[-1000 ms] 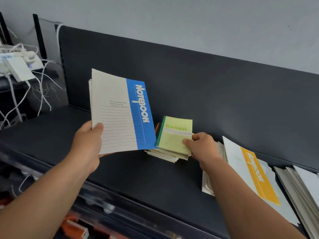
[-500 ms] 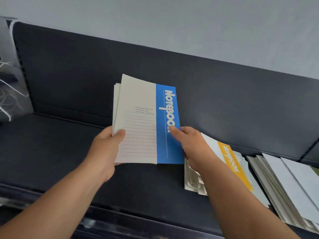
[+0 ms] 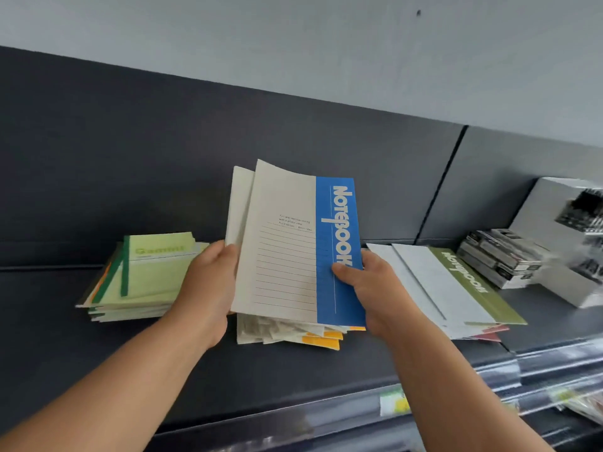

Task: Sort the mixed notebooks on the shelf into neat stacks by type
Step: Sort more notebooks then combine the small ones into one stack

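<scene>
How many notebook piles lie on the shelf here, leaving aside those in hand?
3: the green Gambit stack at left, the yellow-striped pile in the middle beneath the held blue notebooks, and the olive-striped pile at right. More may be hidden.

On the shelf (image 3: 293, 380), a Gambit pad stack (image 3: 146, 278) lies left, a notebook pile (image 3: 293, 334) centre, a notebook stack (image 3: 456, 288) right, small boxes (image 3: 499, 262) beyond. The left hand (image 3: 205, 288) and right hand (image 3: 375, 288) hold a notebook bundle (image 3: 287, 249) above the pile.

both hands (image 3: 208, 282) (image 3: 375, 288) gripping blue notebooks (image 3: 293, 246) w/ yellow stack (image 3: 323, 337) beneath, green stack (image 3: 146, 275) left
</scene>
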